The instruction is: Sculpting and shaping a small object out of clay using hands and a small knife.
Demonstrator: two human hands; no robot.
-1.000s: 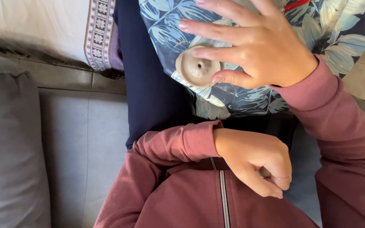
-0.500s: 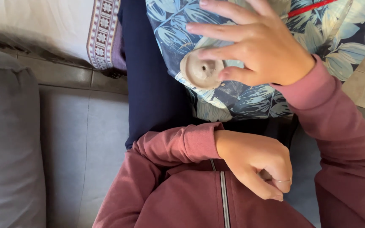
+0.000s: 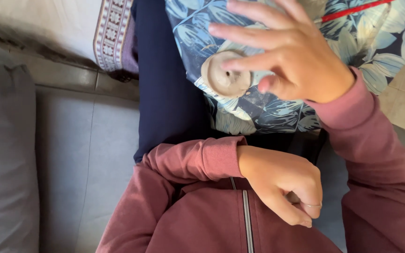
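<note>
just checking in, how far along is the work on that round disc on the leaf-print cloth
Done: nothing shows as finished. In hand: the right hand is spread over the round disc on the leaf-print cloth, its fingers on it. The left hand is curled at the zip. What is left cannot be told.

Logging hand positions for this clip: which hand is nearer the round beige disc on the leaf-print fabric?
Right. The right hand spreads over the round beige disc, fingers at its edge. The left hand is curled by the jacket zipper, well below it.
</note>
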